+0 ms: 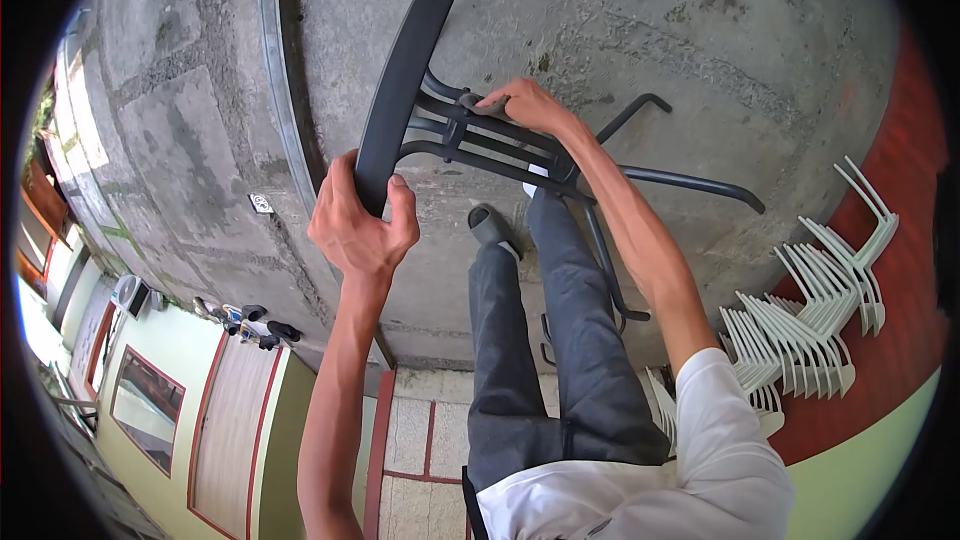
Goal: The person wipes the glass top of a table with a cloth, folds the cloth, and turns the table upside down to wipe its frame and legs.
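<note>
A small dark table (410, 70) is tipped on its side, its top seen edge-on and its metal leg frame (500, 150) reaching to the right. My left hand (362, 220) grips the lower end of the tabletop's rim, thumb on one side and fingers on the other. Over the frame, close beneath the top, my right hand (525, 105) is closed on what looks like a grey cloth (482, 105), which touches the upper bars. Part of the cloth is hidden under my fingers. The splayed feet of the frame stick out past my right forearm.
Stacked white plastic chairs (800, 340) stand at the right by a red strip (900, 190). A metal channel (280, 60) crosses the concrete floor (650, 20). Several shoes (250, 325) lie near a door (235, 420) at the lower left. My sandalled foot (492, 227) is below the table.
</note>
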A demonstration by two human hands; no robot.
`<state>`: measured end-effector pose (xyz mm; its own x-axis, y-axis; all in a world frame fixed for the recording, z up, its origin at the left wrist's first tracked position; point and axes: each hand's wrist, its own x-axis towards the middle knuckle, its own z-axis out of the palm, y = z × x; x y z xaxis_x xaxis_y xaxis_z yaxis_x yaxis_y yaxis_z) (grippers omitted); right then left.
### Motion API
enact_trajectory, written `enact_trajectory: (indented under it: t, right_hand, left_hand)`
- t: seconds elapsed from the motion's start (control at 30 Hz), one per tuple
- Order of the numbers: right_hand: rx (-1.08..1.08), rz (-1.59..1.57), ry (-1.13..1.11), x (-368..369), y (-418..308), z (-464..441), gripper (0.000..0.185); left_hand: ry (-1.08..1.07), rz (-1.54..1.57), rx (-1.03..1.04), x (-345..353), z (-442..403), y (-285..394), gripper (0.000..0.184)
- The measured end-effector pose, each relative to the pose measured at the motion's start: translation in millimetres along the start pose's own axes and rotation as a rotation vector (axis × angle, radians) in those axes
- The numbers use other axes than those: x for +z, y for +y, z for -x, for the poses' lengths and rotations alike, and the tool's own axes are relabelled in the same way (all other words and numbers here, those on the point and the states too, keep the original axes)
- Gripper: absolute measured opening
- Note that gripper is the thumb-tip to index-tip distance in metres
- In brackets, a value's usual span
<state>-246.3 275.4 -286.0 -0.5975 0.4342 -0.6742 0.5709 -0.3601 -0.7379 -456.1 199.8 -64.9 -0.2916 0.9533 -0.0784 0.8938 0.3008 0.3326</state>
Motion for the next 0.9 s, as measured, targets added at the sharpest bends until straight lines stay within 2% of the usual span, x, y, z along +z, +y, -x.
enact_trajectory:
  t: [0.07, 0.1, 0.2, 0.23, 0.33, 0.37, 0.43, 0.5, 0.6, 0.67, 0.73, 0.87, 0.9]
  right_hand:
    - [-0.03, -0.118, 0.01, -12.3, 13.1, -9.9, 0.055]
    - [0.033, -0.252, 0.114, -11.5, 18.0, -19.8, 0.053]
    - [0.095, -0.265, 0.237, -7.5, 32.0, -60.1, 0.053]
    - [0.087, -0.324, 0.198, 1.3, 40.4, -78.1, 0.047]
    - [0.327, -0.337, 0.039, 34.6, 59.2, -126.7, 0.036]
    - [0.444, -0.516, -0.053, 51.4, 62.6, -139.2, 0.025]
    - [0.489, -0.467, -0.078, 70.0, 63.2, -151.0, 0.025]
    - [0.58, -0.579, -0.162, 70.2, 63.3, -157.8, 0.028]
    - [0.579, -0.584, -0.142, 63.6, 50.1, -146.7, 0.031]
    - [0.562, -0.43, -0.134, 37.2, 12.7, -124.8, 0.033]
    - [0.49, -0.402, -0.118, 48.2, 12.5, -113.6, 0.035]
    - [0.071, -0.41, 0.119, 105.5, 110.4, -146.3, 0.045]
    - [0.092, -0.272, 0.172, 100.7, 92.8, -137.4, 0.046]
  left_hand:
    - [-0.008, 0.012, -0.003, -0.1, -2.3, 1.2, 0.033]
    - [-0.016, 0.017, -0.005, -0.5, -2.4, 1.3, 0.033]
    - [-0.022, 0.053, 0.004, 1.4, -1.7, -3.5, 0.034]
    - [-0.015, 0.072, 0.029, 2.8, -1.7, -5.9, 0.036]
    - [-0.04, 0.103, 0.019, 1.1, -2.5, -6.4, 0.036]
    - [-0.019, 0.104, 0.052, 4.0, -2.1, -10.4, 0.038]
    - [-0.021, 0.101, 0.04, 2.9, -1.0, -10.4, 0.039]
    - [-0.011, 0.105, 0.048, 4.7, -1.8, -11.7, 0.043]
    - [-0.012, 0.099, 0.06, 7.4, 0.2, -15.4, 0.045]
    - [-0.023, 0.09, 0.05, 9.5, -3.5, -14.7, 0.047]
    - [-0.048, 0.077, 0.038, 1.9, 1.3, -13.8, 0.047]
    - [-0.034, 0.087, 0.061, 3.8, 0.3, -15.1, 0.045]
    - [-0.03, 0.088, 0.066, 4.5, -1.0, -14.9, 0.045]
